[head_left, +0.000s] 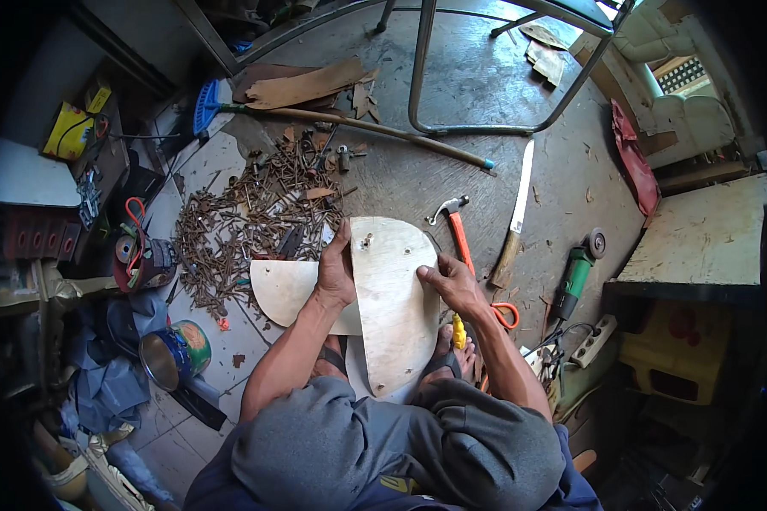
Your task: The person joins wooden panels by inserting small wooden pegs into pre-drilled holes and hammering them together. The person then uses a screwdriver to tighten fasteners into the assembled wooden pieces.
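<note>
A pale plywood board [392, 315], rounded on one side and with a few small holes, is held up between my hands above my feet. My left hand [338, 268] grips its left edge. On the right edge, my right hand [453, 285] is closed with the thumb on the board's face. Beneath lies a second rounded plywood piece [283, 294], partly covered by my left arm and the first board. A claw hammer [458, 230] with an orange handle rests just beyond my right hand. Near my right foot are a yellow-handled tool [459, 332] and an orange looped handle [508, 315].
A heap of rusty screws and nails [247, 209] spreads at the left. A long knife [520, 213] and a green angle grinder [578, 272] lie right, near a power strip [594, 341]. Farther off are a long pole [366, 126] and a metal-framed chair [477, 130]. Cans [175, 353] stand left.
</note>
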The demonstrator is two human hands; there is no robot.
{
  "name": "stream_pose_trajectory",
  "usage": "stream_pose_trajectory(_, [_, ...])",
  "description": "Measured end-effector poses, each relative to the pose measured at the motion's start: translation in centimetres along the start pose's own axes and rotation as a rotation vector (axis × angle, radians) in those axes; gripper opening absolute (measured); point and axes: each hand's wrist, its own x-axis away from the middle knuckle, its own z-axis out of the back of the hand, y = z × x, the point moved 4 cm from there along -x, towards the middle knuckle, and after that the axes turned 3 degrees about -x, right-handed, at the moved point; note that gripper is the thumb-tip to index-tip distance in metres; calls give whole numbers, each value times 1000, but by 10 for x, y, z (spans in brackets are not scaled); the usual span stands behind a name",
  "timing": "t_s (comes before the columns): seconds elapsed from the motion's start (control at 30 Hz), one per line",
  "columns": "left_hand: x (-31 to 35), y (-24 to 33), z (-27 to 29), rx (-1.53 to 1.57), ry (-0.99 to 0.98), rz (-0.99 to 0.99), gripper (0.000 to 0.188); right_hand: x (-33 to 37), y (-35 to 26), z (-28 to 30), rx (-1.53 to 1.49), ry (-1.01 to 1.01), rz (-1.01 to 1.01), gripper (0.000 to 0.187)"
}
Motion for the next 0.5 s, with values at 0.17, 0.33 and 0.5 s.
stream_pose_trajectory(0.17, [-1,-1,9,-21,-11,56,63,-2,6,-5,-30,-36,-45,44])
stream_pose_trajectory(0.33, [-1,-5,11,-21,-32,66,66,-2,12,-14,-154,-77,-72,45])
stream_pose_trajectory(0.5, [-2,-7,2,4,-111,20,71,-3,17,-21,-180,-93,-95,43])
